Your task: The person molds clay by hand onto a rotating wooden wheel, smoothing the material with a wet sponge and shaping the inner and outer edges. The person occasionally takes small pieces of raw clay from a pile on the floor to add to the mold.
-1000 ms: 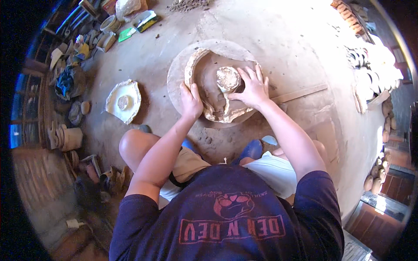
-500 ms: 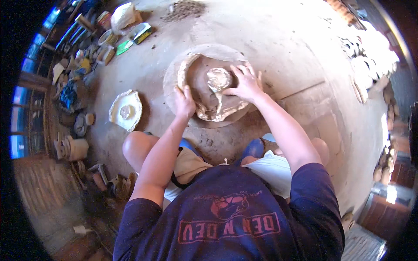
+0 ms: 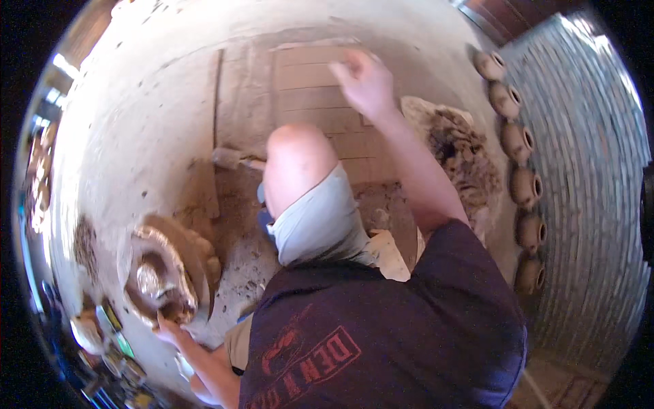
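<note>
A round, shallow dish with a thick, ragged whitish rim [image 3: 185, 286] and a raised knob in its middle sits at the lower left on a flat round disc [image 3: 204, 255]. My left hand [image 3: 174, 332] is at the dish's near edge, its thumb over the rim; the other fingers are mostly hidden. Far from the dish, my right hand [image 3: 366, 80] hangs in the air above a patch of floor marked with straight lines [image 3: 310, 75]. Motion smears its fingers, and I can make out nothing held in it.
A heap of dark brown clay [image 3: 463, 153] lies on a pale sheet to the right. Several round brown pots [image 3: 518, 143] line the ribbed wall [image 3: 586, 177]. By my knee lies a pale bottle-like object [image 3: 228, 159]. Assorted containers [image 3: 88, 334] stand at the lower left.
My view has swung to the right, so the dish now appears at the lower left. My right hand has left the dish and reaches out to the right; my left hand remains at the rim.
</note>
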Demonstrator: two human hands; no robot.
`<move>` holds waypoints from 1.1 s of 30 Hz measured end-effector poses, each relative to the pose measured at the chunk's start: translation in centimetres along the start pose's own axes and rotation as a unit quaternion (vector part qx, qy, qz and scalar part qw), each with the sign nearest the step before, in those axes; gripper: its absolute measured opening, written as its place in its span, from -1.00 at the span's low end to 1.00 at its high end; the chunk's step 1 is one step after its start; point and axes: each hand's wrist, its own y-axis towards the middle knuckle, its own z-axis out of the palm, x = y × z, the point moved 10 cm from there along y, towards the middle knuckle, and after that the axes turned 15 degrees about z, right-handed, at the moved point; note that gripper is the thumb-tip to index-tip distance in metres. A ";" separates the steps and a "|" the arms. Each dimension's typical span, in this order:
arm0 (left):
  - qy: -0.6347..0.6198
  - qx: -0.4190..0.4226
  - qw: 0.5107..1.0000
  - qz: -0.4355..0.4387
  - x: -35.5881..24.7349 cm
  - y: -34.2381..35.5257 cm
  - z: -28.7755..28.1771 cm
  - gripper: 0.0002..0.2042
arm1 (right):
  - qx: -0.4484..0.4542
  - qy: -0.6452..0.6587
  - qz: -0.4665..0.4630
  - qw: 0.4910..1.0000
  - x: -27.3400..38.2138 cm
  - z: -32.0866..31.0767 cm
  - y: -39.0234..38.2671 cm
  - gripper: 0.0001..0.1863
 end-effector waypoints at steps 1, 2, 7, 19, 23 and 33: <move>-0.015 -0.008 1.000 -0.009 0.2 0.2 0.9 -0.34 | -0.021 -0.125 0.051 0.991 -9.2 -2.5 0.6 -0.39; -0.013 0.000 1.000 0.000 -0.1 0.3 1.4 -0.34 | 0.048 -0.203 0.182 0.961 -17.9 -3.5 -1.0 -0.33; -0.044 -0.055 0.997 -0.044 -0.3 -1.4 1.1 -0.41 | 0.019 -0.410 0.512 0.754 -41.8 -20.2 -12.5 -0.31; -0.202 0.060 0.966 -0.148 2.5 -2.3 7.1 -0.44 | -0.114 -0.505 0.610 0.600 -57.2 -30.1 -15.7 -0.08; -0.234 0.061 0.957 -0.161 2.8 -2.3 5.9 -0.45 | -0.045 -0.530 0.562 0.633 -57.1 -26.6 -14.3 -0.17; -0.305 0.075 0.934 -0.171 4.4 -1.1 8.0 -0.47 | 0.038 -0.617 0.406 0.673 -65.1 -27.0 -15.3 -0.26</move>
